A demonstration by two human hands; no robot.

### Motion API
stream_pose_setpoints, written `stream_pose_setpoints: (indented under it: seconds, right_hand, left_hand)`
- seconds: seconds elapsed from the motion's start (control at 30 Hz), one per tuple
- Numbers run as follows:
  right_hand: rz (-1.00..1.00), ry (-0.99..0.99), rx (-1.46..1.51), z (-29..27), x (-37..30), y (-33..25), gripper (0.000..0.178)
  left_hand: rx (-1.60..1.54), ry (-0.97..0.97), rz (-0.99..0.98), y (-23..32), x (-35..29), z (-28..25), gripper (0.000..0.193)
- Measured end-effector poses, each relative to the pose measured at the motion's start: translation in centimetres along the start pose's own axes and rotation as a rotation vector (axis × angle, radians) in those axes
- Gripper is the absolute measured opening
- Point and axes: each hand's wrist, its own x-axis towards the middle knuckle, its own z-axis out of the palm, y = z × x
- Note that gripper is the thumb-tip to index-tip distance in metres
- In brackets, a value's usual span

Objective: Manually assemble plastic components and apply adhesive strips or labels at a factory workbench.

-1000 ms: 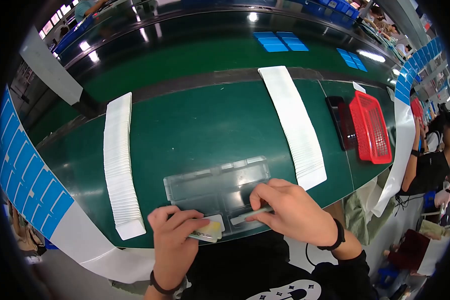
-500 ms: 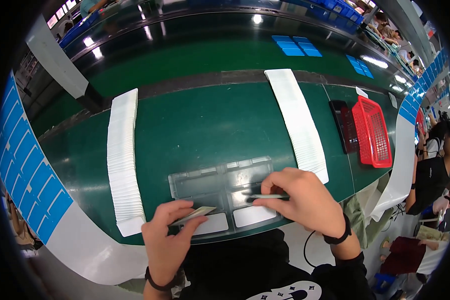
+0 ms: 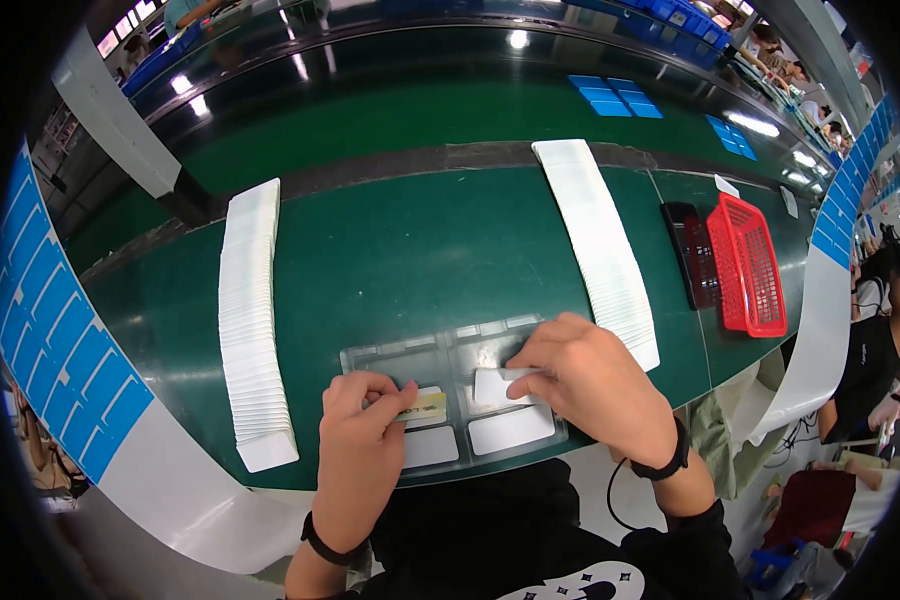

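A clear plastic tray [image 3: 395, 363] with several compartments in two columns lies at the near edge of the green table. My left hand [image 3: 352, 425] pinches a card [image 3: 428, 406] with a yellow printed face over the left column's middle compartment. Over the matching right compartment, my right hand [image 3: 602, 385] grips a white card [image 3: 491, 384] by its right end, tilted. Whether either card touches the tray floor I cannot tell. In the nearest compartments lie a left white card [image 3: 430, 446] and a right white card [image 3: 511, 430].
Long fanned rows of white cards lie on both sides, a left row [image 3: 248, 330] and a right row [image 3: 607, 260]. At the right stand a red basket [image 3: 748, 265] and a black case [image 3: 690, 255]. Blue sheets [image 3: 615, 97] lie on the conveyor behind. A grey post [image 3: 120, 120] rises at far left.
Both hands have lowered their cards toward the middle compartments, the left one moving right and turning its card flatter. The blue sheets on the conveyor have shifted to the right.
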Motion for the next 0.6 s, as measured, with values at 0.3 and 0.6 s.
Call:
stream_pose_setpoints:
  seconds: [0.3,0.6]
  right_hand:
    - [-0.139,0.026,0.053,0.5,0.3,0.6,0.023]
    - [-0.186,-0.077,0.040,-1.4,2.1,0.8,0.044]
  left_hand:
    - [-0.053,-0.030,0.055,1.2,0.5,-0.6,0.023]
    - [0.445,-0.237,0.206,-0.1,4.2,-2.9,0.033]
